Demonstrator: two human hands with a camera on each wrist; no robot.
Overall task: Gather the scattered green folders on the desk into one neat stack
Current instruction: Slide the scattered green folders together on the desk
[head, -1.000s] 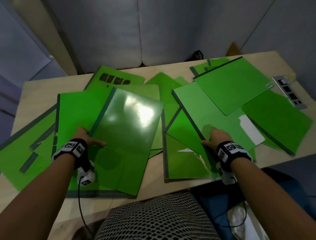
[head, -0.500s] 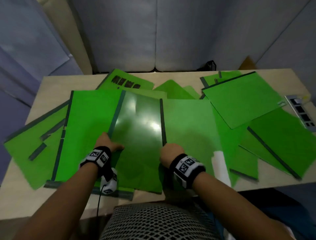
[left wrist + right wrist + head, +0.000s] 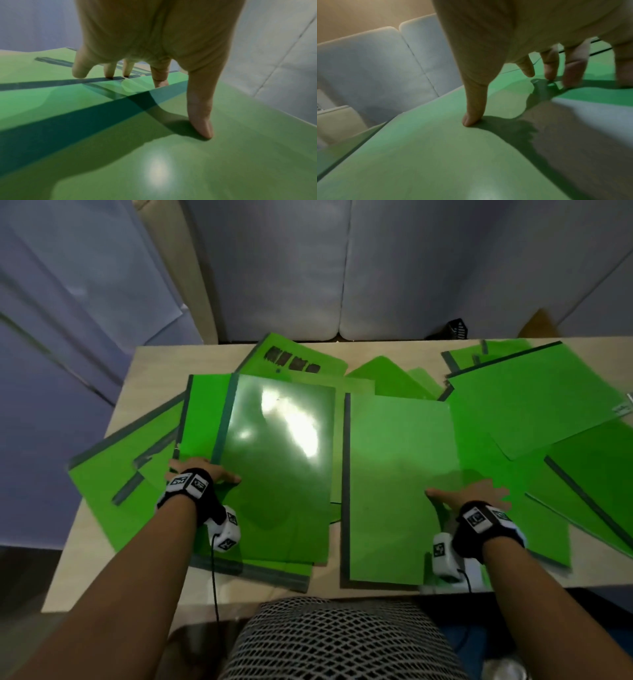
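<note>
Several green folders lie scattered over the desk [image 3: 157,364]. A glossy folder [image 3: 281,467] with a dark spine tops a rough pile at the front left. My left hand [image 3: 202,474] rests open on its left edge, thumb [image 3: 200,121] pressing the glossy cover and the fingers [image 3: 109,70] spread on the folder beneath. A matte folder [image 3: 397,474] lies straight beside it, spine to the left. My right hand [image 3: 469,494] lies flat across its right edge, thumb [image 3: 473,119] on the cover, the other fingers [image 3: 549,67] reaching past it onto lower folders.
More folders fan out at the far left [image 3: 113,474], at the back with black marks [image 3: 291,361], and overlapping at the right [image 3: 534,405]. A small black object [image 3: 457,328] sits behind the desk by grey cushions [image 3: 274,268]. A mesh-patterned surface [image 3: 335,642] sits below the front edge.
The right hand dragged the tilted matte folder left and squared it beside the glossy one, then moved from its spine to its right edge. The left hand stayed on the glossy folder.
</note>
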